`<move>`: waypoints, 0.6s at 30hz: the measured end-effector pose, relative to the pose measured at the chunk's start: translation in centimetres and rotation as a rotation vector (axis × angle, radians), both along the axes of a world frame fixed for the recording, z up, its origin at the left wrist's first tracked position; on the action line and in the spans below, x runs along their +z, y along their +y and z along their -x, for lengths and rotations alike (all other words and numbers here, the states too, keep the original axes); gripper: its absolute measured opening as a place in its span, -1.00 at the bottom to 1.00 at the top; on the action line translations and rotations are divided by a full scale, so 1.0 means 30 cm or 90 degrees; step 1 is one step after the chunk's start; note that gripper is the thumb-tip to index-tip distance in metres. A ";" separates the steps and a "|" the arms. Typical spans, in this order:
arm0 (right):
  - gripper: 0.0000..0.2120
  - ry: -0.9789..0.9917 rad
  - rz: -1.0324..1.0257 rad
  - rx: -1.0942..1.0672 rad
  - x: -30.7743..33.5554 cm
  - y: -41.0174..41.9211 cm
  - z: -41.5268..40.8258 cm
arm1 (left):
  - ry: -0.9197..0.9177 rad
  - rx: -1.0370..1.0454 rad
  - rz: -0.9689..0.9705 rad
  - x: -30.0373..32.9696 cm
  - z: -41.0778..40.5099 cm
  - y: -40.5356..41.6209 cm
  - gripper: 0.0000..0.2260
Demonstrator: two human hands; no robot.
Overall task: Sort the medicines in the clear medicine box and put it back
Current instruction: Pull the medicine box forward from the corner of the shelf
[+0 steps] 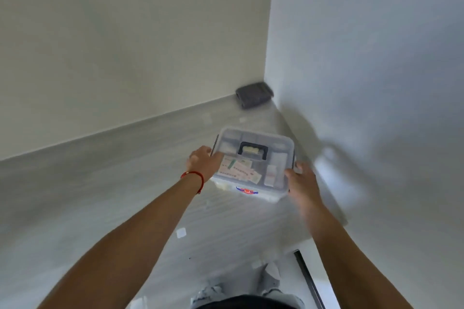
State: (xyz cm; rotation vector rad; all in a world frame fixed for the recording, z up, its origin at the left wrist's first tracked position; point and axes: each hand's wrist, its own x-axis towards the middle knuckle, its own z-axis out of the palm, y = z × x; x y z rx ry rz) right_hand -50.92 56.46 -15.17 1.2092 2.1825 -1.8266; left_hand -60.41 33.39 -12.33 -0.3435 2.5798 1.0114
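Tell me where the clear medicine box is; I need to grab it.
Head view, right of centre: the clear medicine box sits between both hands on the grey floor, near the corner holding a dark grey object.

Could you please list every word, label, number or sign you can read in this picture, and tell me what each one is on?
No text can be read.
Box, front sticker: a red and blue emblem, too blurred to read.
Packets under the box lid: printed rows, too blurred to read.
White tag on the grey surface: blank as far as can be told.
Dark object in the corner: no marking visible.
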 end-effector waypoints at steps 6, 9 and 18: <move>-0.76 0.038 -0.080 0.166 -0.029 -0.159 0.126 | -0.058 0.269 -0.158 -0.041 -0.201 -0.287 -0.78; -0.79 0.030 -0.118 0.245 -0.030 -0.228 0.151 | -0.057 0.328 -0.159 -0.075 -0.277 -0.376 -0.79; -0.85 -0.008 -0.205 0.401 0.003 -0.259 0.191 | -0.015 0.331 -0.184 -0.119 -0.297 -0.475 -0.74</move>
